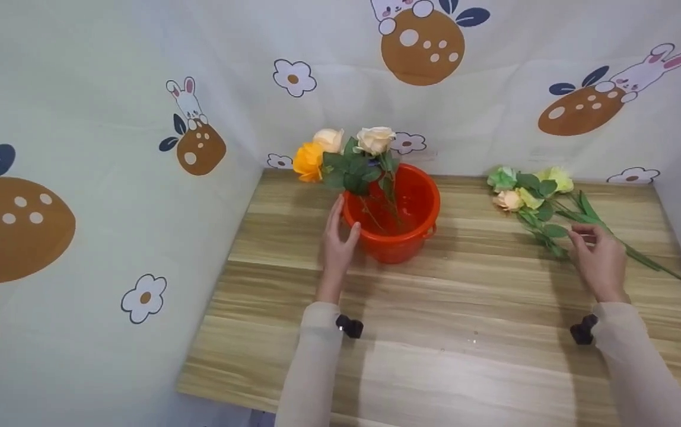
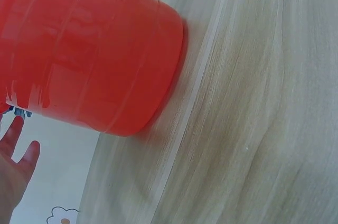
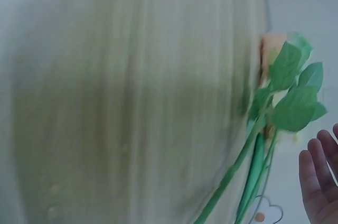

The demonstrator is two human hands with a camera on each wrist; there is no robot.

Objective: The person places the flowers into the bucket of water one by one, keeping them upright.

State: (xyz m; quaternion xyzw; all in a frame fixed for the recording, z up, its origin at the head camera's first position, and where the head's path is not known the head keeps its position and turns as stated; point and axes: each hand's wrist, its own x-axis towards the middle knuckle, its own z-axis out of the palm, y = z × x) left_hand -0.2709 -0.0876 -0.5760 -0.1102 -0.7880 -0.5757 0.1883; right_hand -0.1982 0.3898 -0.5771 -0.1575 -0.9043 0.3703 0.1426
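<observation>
A red bucket (image 1: 391, 240) stands on the table, holding upright stems with an orange flower (image 1: 308, 161) and cream roses (image 1: 376, 140). At the left side of its rim is my left hand (image 1: 339, 240), fingers extended and thumb spread; the left wrist view also shows these loose fingers (image 2: 11, 138) beside the bucket's wall. On the right lie artificial flowers with green, yellow and peach blooms (image 1: 509, 200). My right hand (image 1: 600, 261) hovers over their stems, fingers slightly bent. In the right wrist view, the leafy green stems (image 3: 232, 174) pass beside the fingers with no grip on them.
The wood-grain table (image 1: 435, 362) meets a pale cloth backdrop (image 1: 340, 107) printed with rabbits and brown fruit at the back and sides. A long bare green stem (image 1: 664, 270) reaches toward the table's right edge. The bucket's small handle lug (image 1: 430, 232) faces right.
</observation>
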